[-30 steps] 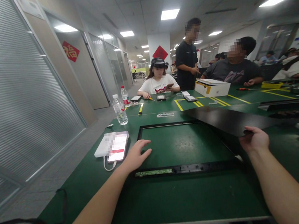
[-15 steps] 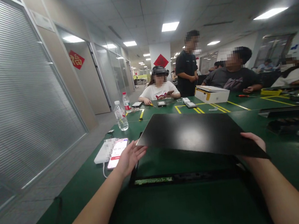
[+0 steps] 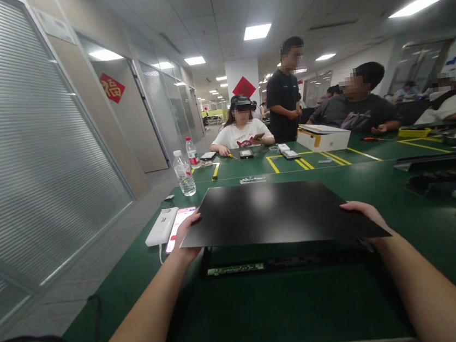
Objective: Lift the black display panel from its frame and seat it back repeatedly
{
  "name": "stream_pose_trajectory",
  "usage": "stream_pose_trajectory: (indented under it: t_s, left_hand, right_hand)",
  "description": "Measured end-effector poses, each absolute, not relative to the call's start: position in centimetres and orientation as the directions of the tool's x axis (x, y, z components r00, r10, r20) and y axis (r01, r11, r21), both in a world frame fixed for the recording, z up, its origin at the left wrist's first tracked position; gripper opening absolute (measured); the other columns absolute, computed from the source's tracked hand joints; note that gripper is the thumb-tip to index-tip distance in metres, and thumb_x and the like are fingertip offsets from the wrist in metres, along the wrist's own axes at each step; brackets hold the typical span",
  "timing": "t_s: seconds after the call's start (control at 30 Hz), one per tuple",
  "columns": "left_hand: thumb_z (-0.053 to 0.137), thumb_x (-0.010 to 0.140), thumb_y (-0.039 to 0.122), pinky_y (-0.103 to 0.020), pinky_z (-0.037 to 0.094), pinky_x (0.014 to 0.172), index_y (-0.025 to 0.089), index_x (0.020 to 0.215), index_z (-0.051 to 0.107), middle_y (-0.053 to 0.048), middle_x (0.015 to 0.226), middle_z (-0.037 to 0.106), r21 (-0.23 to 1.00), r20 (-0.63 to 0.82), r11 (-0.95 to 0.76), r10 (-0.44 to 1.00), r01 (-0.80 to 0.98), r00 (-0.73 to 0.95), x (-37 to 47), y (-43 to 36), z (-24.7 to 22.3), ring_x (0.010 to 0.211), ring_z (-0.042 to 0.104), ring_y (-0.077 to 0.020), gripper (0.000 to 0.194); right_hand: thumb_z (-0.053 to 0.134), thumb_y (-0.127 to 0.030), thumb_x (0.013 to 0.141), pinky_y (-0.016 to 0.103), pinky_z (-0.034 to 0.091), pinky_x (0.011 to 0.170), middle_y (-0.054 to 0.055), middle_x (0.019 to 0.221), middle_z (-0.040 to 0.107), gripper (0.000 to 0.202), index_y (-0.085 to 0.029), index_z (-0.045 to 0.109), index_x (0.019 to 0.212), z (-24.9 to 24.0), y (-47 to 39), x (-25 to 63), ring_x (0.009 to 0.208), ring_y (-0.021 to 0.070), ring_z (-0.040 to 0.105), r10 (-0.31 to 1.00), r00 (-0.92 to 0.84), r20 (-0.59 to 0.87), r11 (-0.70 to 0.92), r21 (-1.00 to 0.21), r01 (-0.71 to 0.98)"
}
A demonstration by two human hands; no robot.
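A flat black rectangular panel (image 3: 274,215) with a glossy sheen is held up level between my hands. My left hand (image 3: 188,240) grips its left edge, thumb on top and the other fingers underneath. On the right edge my right hand (image 3: 367,218) holds it the same way. Below the panel, a dark frame (image 3: 328,259) lies on the table, with a green circuit board strip (image 3: 236,269) along its near side. The panel hides most of the frame. I cannot tell whether the panel touches it.
Left of the panel lie a phone (image 3: 179,228) and a white power bank (image 3: 162,227) with a cable. Water bottles (image 3: 184,175) stand beyond. A white box (image 3: 323,138) is across the green table (image 3: 285,307), where people sit and stand. Dark strips (image 3: 436,161) lie right.
My left hand has closed on the panel's left edge, where its fingers were spread before. The panel has come lower on the left and now lies more level.
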State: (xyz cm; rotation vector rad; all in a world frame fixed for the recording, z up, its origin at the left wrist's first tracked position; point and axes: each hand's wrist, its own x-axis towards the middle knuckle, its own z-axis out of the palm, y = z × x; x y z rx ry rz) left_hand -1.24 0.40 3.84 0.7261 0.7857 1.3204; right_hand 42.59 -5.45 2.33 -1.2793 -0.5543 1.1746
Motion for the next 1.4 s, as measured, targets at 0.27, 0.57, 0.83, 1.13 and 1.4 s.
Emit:
stream_pose_trajectory:
  t_s: [0.27, 0.57, 0.83, 1.13, 1.4]
  left_hand:
    - [0.058, 0.070, 0.016, -0.037, 0.059, 0.072, 0.018, 0.108, 0.070, -0.002, 0.079, 0.075, 0.808, -0.047, -0.010, 0.996, -0.589, -0.081, -1.5, -0.1, 5.1, 0.075, 0.072, -0.0256, 0.040]
    - [0.063, 0.069, 0.021, -0.041, 0.052, 0.094, 0.018, 0.132, 0.061, -0.005, 0.112, 0.074, 0.837, 0.114, -0.073, 0.993, -0.542, 0.042, -1.2, -0.1, 4.4, 0.105, 0.069, -0.0299, 0.063]
    - [0.067, 0.067, 0.023, -0.040, 0.052, 0.090, 0.018, 0.121, 0.066, -0.005, 0.107, 0.075, 0.875, 0.104, -0.079, 0.994, -0.478, 0.026, -1.0, 0.1, 3.7, 0.102, 0.069, -0.0300, 0.054]
    - [0.074, 0.061, 0.028, -0.038, 0.051, 0.080, 0.019, 0.105, 0.061, -0.001, 0.088, 0.073, 0.922, 0.061, -0.096, 0.993, -0.374, -0.104, -0.8, 0.4, 2.4, 0.085, 0.069, -0.0253, 0.047]
    - [0.072, 0.063, 0.031, -0.035, 0.050, 0.075, 0.020, 0.110, 0.059, -0.001, 0.091, 0.072, 0.939, 0.070, -0.092, 0.994, -0.331, -0.078, -0.5, 0.2, 2.4, 0.086, 0.068, -0.0249, 0.051]
  right_hand:
    - [0.069, -0.015, 0.064, 0.030, 0.055, 0.057, 0.007, 0.079, 0.074, 0.030, -0.017, 0.070, 0.094, 1.0, -5.2, 41.2, 0.068, 0.0220, 0.070, 0.937, 0.130, -0.323, -0.293, -0.933, -0.209]
    - [0.062, -0.007, 0.070, 0.021, 0.050, 0.048, 0.011, 0.076, 0.073, 0.032, -0.011, 0.068, 0.102, 0.9, -4.3, 42.3, 0.057, 0.0153, 0.067, 0.883, 0.403, -0.239, -0.187, -0.969, -0.164]
    - [0.065, -0.008, 0.068, 0.022, 0.050, 0.044, 0.009, 0.067, 0.072, 0.025, -0.015, 0.068, 0.092, 1.4, -4.3, 42.2, 0.054, 0.0177, 0.067, 0.838, 0.500, -0.221, -0.168, -0.974, -0.149]
    - [0.059, -0.009, 0.063, 0.018, 0.039, 0.041, 0.006, 0.063, 0.071, 0.023, -0.015, 0.068, 0.083, 0.5, -3.8, 43.1, 0.049, 0.0133, 0.061, 0.811, 0.571, -0.127, -0.130, -0.991, -0.035]
    - [0.061, -0.012, 0.060, 0.019, 0.031, 0.039, 0.007, 0.057, 0.068, 0.019, -0.014, 0.069, 0.077, 0.4, -3.9, 42.9, 0.043, 0.0116, 0.054, 0.786, 0.611, -0.096, -0.108, -0.994, -0.017]
